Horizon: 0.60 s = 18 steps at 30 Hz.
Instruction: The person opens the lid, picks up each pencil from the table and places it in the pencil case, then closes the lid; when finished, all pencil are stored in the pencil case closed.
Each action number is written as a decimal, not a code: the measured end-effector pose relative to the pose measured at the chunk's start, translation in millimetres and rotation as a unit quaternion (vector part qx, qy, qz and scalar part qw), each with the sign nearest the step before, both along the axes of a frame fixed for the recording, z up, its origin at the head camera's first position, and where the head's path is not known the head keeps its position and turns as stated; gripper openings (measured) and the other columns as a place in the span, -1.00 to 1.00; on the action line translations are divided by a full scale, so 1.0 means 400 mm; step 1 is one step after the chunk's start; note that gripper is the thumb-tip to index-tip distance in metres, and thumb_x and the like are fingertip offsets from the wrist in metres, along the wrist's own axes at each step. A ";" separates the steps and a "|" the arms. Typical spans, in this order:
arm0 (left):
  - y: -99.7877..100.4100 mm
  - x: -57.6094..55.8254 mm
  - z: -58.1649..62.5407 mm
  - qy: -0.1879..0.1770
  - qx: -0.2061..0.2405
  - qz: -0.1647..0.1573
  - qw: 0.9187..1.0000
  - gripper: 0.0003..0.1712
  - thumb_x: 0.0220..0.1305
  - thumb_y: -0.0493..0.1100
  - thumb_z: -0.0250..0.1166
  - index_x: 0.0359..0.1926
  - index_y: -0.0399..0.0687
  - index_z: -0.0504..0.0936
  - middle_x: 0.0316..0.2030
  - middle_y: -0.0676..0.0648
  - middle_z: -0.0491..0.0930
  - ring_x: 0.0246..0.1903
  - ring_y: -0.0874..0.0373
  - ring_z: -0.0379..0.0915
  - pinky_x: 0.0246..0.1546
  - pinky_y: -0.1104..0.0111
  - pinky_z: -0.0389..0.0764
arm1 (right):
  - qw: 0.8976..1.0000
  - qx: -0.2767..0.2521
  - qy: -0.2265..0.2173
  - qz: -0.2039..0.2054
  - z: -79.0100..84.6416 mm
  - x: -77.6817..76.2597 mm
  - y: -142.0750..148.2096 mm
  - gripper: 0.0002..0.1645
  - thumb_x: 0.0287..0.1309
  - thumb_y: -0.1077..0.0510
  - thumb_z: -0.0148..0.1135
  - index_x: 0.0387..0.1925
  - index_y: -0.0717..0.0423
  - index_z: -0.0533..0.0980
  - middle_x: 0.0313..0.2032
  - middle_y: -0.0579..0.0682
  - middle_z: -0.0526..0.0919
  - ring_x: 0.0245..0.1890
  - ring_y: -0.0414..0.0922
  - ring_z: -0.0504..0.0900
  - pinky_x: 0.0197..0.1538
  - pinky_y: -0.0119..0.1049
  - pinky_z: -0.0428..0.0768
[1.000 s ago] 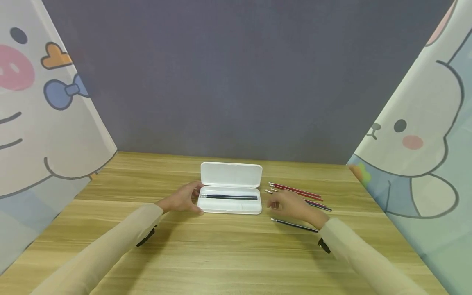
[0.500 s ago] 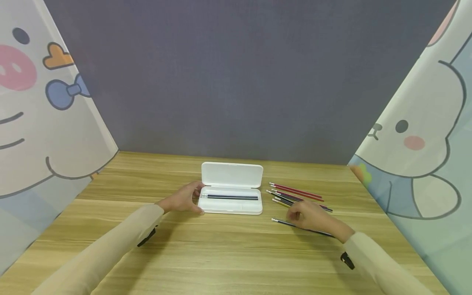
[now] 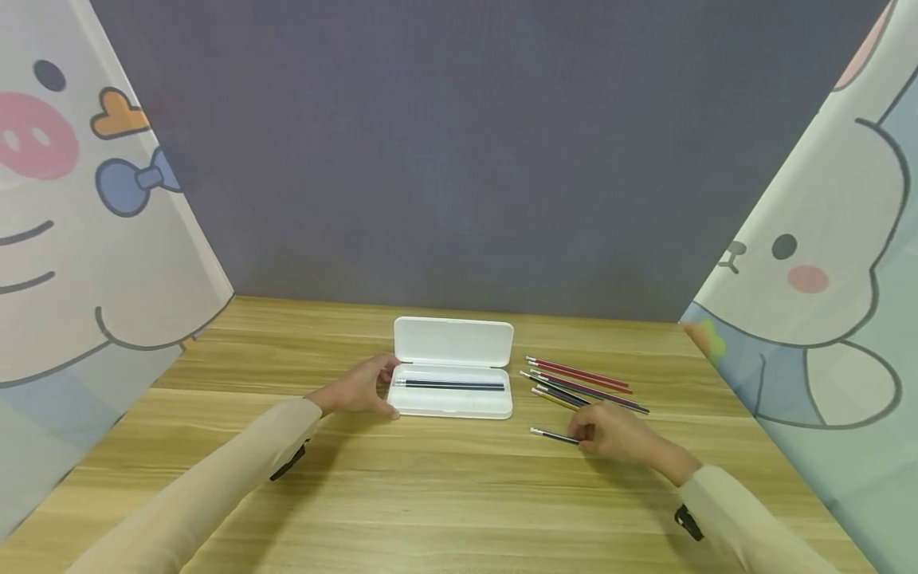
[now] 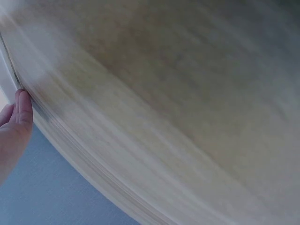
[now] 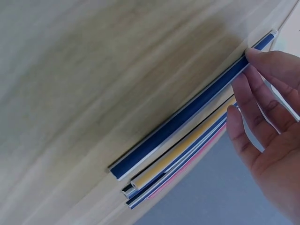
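My left hand (image 3: 361, 388) holds the left end of an open white pencil case (image 3: 453, 341), thumb at its front corner. In the left wrist view, the fingers (image 4: 24, 110) touch the case's edge. Two dark pencils (image 3: 452, 386) lie side by side inside the case. To the right, my right hand (image 3: 615, 433) pinches a dark blue pencil (image 3: 554, 435) nearest the front; its eraser end points left. The right wrist view has the thumb and fingers of the right hand (image 5: 276, 126) on this blue pencil (image 5: 187, 112), which lies along the wood.
Behind the right hand lie several loose pencils: red pencils (image 3: 581, 372) furthest back, then dark ones, and a yellow pencil (image 3: 555, 399). The wooden table (image 3: 430, 494) ends at a dark grey panel (image 3: 459, 159). Cartoon-printed panels (image 3: 803, 263) flank both sides.
My right hand has moved from over the pencil group toward the front right and now pinches the nearest dark blue pencil. My left hand stays on the case.
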State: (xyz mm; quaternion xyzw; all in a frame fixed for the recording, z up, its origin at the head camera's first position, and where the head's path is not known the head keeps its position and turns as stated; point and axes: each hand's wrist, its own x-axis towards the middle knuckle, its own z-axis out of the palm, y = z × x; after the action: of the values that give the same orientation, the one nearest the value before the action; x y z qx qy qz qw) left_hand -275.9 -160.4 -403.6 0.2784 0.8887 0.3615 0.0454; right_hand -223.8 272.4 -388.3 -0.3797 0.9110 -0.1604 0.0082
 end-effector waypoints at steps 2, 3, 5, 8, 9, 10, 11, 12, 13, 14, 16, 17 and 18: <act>0.000 0.001 0.000 -0.002 -0.001 -0.002 1.000 -0.09 -0.36 -0.22 0.55 0.06 -0.44 0.30 -0.13 -0.27 0.50 -0.16 -0.06 0.48 -0.05 0.16 0.55 | 1.000 0.000 0.005 0.000 -0.004 -0.001 0.003 -0.81 -0.16 0.33 0.35 -0.44 0.03 0.59 -0.49 -0.20 0.61 -0.51 -0.39 0.45 -0.48 -0.53 0.47; 0.000 0.002 0.000 -0.005 0.001 -0.003 1.000 -0.09 -0.36 -0.22 0.55 0.06 -0.44 0.29 -0.13 -0.27 0.50 -0.16 -0.06 0.47 -0.05 0.15 0.55 | 1.000 0.000 0.006 0.001 -0.005 -0.001 0.004 -0.81 -0.16 0.33 0.35 -0.44 0.03 0.59 -0.49 -0.20 0.61 -0.51 -0.40 0.45 -0.48 -0.53 0.47; 0.000 0.002 0.000 -0.005 0.001 -0.004 1.000 -0.09 -0.35 -0.22 0.55 0.06 -0.44 0.29 -0.13 -0.27 0.50 -0.15 -0.06 0.47 -0.04 0.16 0.55 | 1.000 0.000 0.005 0.002 -0.007 -0.003 0.005 -0.81 -0.17 0.33 0.34 -0.44 0.03 0.59 -0.49 -0.20 0.61 -0.51 -0.40 0.45 -0.48 -0.53 0.46; 0.000 0.000 -0.002 -0.006 0.004 -0.008 1.000 -0.09 -0.35 -0.22 0.55 0.06 -0.44 0.29 -0.13 -0.28 0.49 -0.16 -0.05 0.47 -0.05 0.17 0.55 | 1.000 0.001 0.006 0.007 -0.007 -0.005 0.005 -0.81 -0.17 0.34 0.34 -0.45 0.02 0.59 -0.50 -0.21 0.60 -0.52 -0.41 0.44 -0.49 -0.54 0.45; 0.000 0.000 -0.003 -0.007 0.006 -0.008 1.000 -0.10 -0.35 -0.23 0.55 0.06 -0.44 0.29 -0.12 -0.27 0.49 -0.16 -0.05 0.47 -0.05 0.18 0.55 | 1.000 0.001 0.008 0.009 -0.006 -0.006 0.003 -0.81 -0.17 0.34 0.34 -0.46 0.03 0.59 -0.51 -0.21 0.60 -0.53 -0.41 0.44 -0.50 -0.54 0.46; 0.000 -0.001 -0.004 -0.006 0.005 -0.007 1.000 -0.10 -0.35 -0.22 0.55 0.06 -0.43 0.29 -0.12 -0.27 0.50 -0.16 -0.04 0.47 -0.05 0.19 0.55 | 1.000 0.002 0.011 0.009 -0.005 -0.008 0.002 -0.81 -0.18 0.34 0.34 -0.46 0.02 0.59 -0.51 -0.22 0.60 -0.52 -0.40 0.45 -0.49 -0.54 0.46; -0.001 -0.002 -0.005 -0.006 0.005 -0.007 1.000 -0.10 -0.35 -0.22 0.55 0.06 -0.42 0.30 -0.12 -0.26 0.50 -0.16 -0.03 0.47 -0.05 0.20 0.55 | 1.000 0.002 0.015 0.008 -0.002 -0.009 0.000 -0.81 -0.18 0.34 0.34 -0.47 0.01 0.59 -0.51 -0.23 0.60 -0.52 -0.40 0.45 -0.49 -0.53 0.46; -0.001 -0.002 -0.005 -0.006 0.005 -0.006 1.000 -0.10 -0.35 -0.22 0.55 0.05 -0.42 0.30 -0.12 -0.26 0.50 -0.16 -0.03 0.47 -0.05 0.20 0.55 | 1.000 0.002 0.017 0.006 0.001 -0.012 -0.002 -0.81 -0.18 0.34 0.34 -0.48 0.01 0.59 -0.51 -0.23 0.60 -0.52 -0.40 0.45 -0.48 -0.53 0.46; -0.001 -0.002 -0.006 -0.007 0.004 -0.005 1.000 -0.10 -0.35 -0.21 0.55 0.05 -0.41 0.30 -0.12 -0.25 0.50 -0.16 -0.03 0.47 -0.05 0.20 0.54 | 1.000 0.001 0.017 0.004 0.005 -0.015 -0.004 -0.81 -0.18 0.34 0.34 -0.47 0.01 0.59 -0.51 -0.22 0.60 -0.52 -0.39 0.46 -0.48 -0.52 0.47; -0.001 -0.003 -0.006 -0.007 0.004 -0.004 1.000 -0.10 -0.35 -0.21 0.55 0.06 -0.41 0.30 -0.12 -0.25 0.50 -0.16 -0.03 0.47 -0.05 0.20 0.54 | 1.000 0.002 0.020 0.002 0.009 -0.018 -0.008 -0.81 -0.18 0.34 0.33 -0.47 0.01 0.58 -0.50 -0.22 0.60 -0.50 -0.39 0.47 -0.47 -0.51 0.47; -0.001 -0.003 -0.005 -0.008 0.003 -0.002 1.000 -0.09 -0.36 -0.21 0.55 0.06 -0.41 0.30 -0.12 -0.25 0.50 -0.16 -0.03 0.47 -0.05 0.19 0.54 | 1.000 0.004 0.019 -0.003 0.020 -0.025 -0.015 -0.80 -0.15 0.35 0.32 -0.46 0.00 0.59 -0.48 -0.22 0.61 -0.48 -0.39 0.48 -0.46 -0.50 0.48; -0.001 -0.003 -0.005 -0.009 0.003 -0.002 1.000 -0.09 -0.36 -0.21 0.55 0.06 -0.41 0.30 -0.12 -0.26 0.50 -0.16 -0.04 0.47 -0.05 0.18 0.54 | 1.000 0.004 0.020 -0.001 0.024 -0.030 -0.020 -0.80 -0.15 0.36 0.31 -0.45 0.01 0.59 -0.48 -0.21 0.61 -0.49 -0.38 0.48 -0.46 -0.51 0.48; -0.001 -0.003 -0.005 -0.009 0.002 -0.001 1.000 -0.09 -0.36 -0.21 0.55 0.06 -0.41 0.30 -0.13 -0.26 0.50 -0.16 -0.04 0.48 -0.05 0.18 0.55 | 1.000 0.005 0.022 0.001 0.029 -0.035 -0.026 -0.79 -0.14 0.36 0.31 -0.44 0.01 0.59 -0.48 -0.20 0.61 -0.49 -0.37 0.49 -0.46 -0.50 0.49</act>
State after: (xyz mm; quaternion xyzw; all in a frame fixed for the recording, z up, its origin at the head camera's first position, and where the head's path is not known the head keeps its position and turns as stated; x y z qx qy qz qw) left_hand -277.0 -160.8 -405.4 0.2764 0.8873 0.3653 0.0531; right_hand -237.8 262.2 -376.7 -0.3841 0.9114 -0.1475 -0.0102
